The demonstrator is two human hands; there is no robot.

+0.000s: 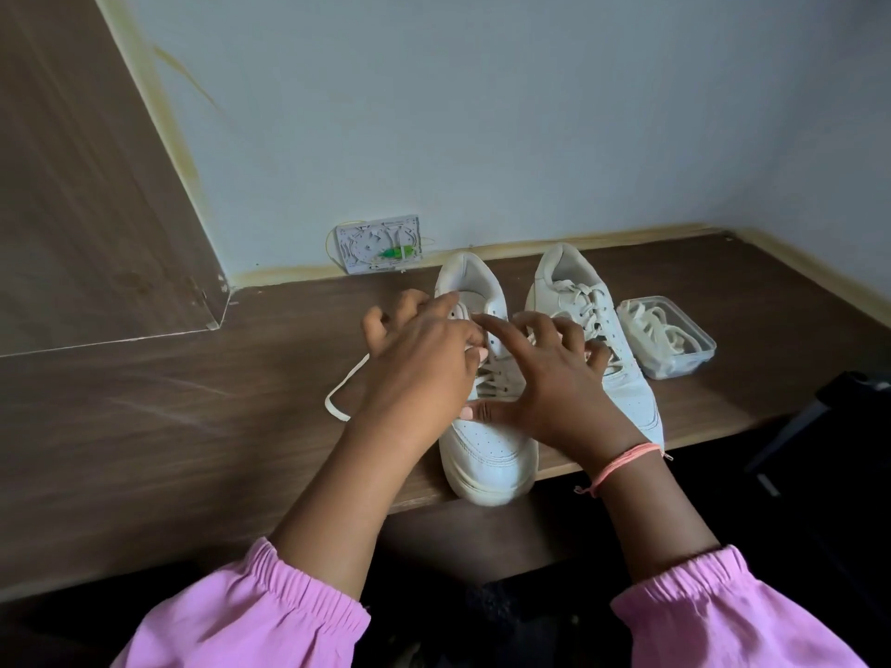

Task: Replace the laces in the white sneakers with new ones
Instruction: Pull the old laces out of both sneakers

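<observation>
Both hands at the lacing of the near white sneaker on the brown tabletop (193,426).

Left hand (424,359) laid over the near sneaker (487,445), fingers bent and pressed down at the upper eyelets, apparently pinching the lace (344,392), though exact grip hidden; loose end of that lace trailing left across the tabletop. Right hand (545,378) fingers spread, index finger stretched toward the eyelets, thumb flat across the lower lacing, orange wrist cord (622,462) behind. Toe of the near sneaker jutting past the tabletop edge. Second sneaker (602,330) just beside on the right, fully laced. Clear plastic container (670,339) of coiled laces beside that. White wall plate (378,243) behind.
</observation>
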